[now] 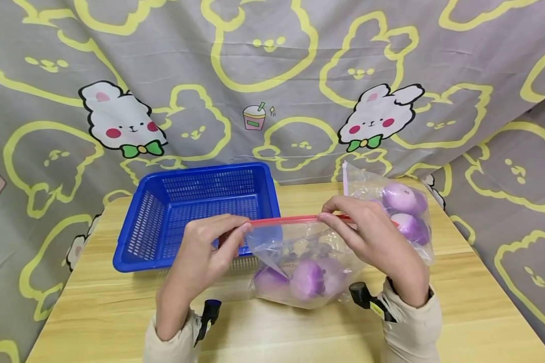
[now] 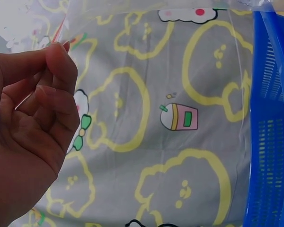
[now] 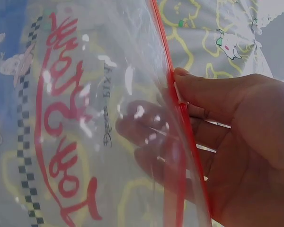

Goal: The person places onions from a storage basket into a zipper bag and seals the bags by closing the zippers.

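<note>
A clear zip bag with a red zip strip hangs over the table, with purple-and-white round things in its bottom. My left hand pinches the left end of the strip between thumb and fingers. Further right along it, my right hand pinches the strip. In the right wrist view, the thumb of my right hand lies at a small whitish slider, its other fingers showing through the printed plastic. The left wrist view shows my left hand with its fingers bent.
A blue plastic basket with slotted walls stands at the back left, partly behind the left hand. A second clear bag, with a pale zip strip and more purple round things, lies at the back right. A patterned grey curtain hangs behind the wooden table.
</note>
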Available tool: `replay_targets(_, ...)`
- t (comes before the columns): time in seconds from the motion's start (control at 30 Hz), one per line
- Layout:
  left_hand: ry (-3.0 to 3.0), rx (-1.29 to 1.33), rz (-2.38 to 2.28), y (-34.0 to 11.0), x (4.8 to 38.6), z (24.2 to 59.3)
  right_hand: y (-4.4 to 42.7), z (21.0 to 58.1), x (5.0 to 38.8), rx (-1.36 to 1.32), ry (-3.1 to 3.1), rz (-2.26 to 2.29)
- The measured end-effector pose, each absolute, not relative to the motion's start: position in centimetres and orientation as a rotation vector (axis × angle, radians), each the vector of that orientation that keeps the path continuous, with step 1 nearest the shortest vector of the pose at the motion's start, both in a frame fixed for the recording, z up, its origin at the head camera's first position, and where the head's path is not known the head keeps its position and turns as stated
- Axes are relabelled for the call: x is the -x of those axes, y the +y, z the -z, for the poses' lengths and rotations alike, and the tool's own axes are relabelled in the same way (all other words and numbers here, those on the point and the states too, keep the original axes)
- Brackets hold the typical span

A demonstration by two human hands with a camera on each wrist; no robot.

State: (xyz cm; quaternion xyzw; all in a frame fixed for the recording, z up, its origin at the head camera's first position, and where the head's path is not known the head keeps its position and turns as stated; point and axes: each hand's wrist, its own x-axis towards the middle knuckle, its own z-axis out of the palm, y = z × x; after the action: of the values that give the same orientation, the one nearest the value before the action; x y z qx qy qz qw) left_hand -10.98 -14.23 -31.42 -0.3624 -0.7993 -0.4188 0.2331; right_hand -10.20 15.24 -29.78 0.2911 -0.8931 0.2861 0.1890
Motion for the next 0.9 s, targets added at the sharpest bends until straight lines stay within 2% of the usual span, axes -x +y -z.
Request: replay_targets(0.9,-2.26,0.901,1.209,-15.3,11.9,32.1,16.9,30.2,11.1,-0.743,-2.516,-0.819)
